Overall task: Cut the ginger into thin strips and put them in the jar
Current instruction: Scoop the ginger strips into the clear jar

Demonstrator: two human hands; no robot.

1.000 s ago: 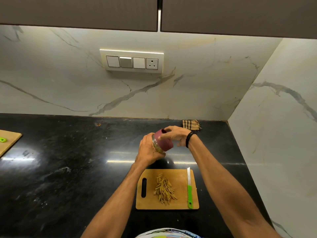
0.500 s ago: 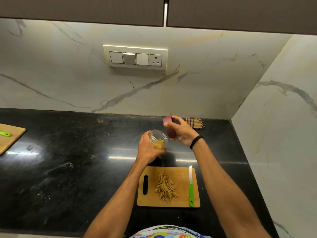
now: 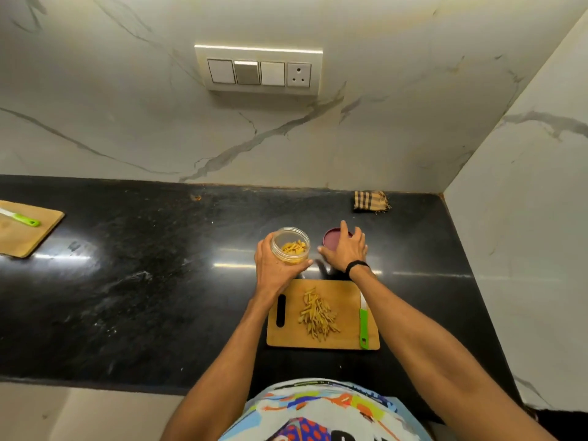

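A pile of thin ginger strips (image 3: pixel 317 315) lies in the middle of a wooden cutting board (image 3: pixel 343 335) near the counter's front. A green-handled knife (image 3: pixel 363 326) lies along the board's right side. My left hand (image 3: pixel 276 268) grips an open clear plastic jar (image 3: pixel 290 245) with some ginger pieces inside, just behind the board. My right hand (image 3: pixel 345 249) rests over the maroon lid (image 3: pixel 331 240), which lies flat on the black counter to the jar's right; its fingers are spread on the lid.
A checked cloth (image 3: pixel 370 201) lies by the back wall near the right corner. A second wooden board (image 3: pixel 28 230) with a green-handled knife (image 3: pixel 22 218) sits at the far left. The marble wall closes the right side.
The lid came off the jar in my right hand, then went down onto the counter to the jar's right. My left hand kept the jar and turned it upright.
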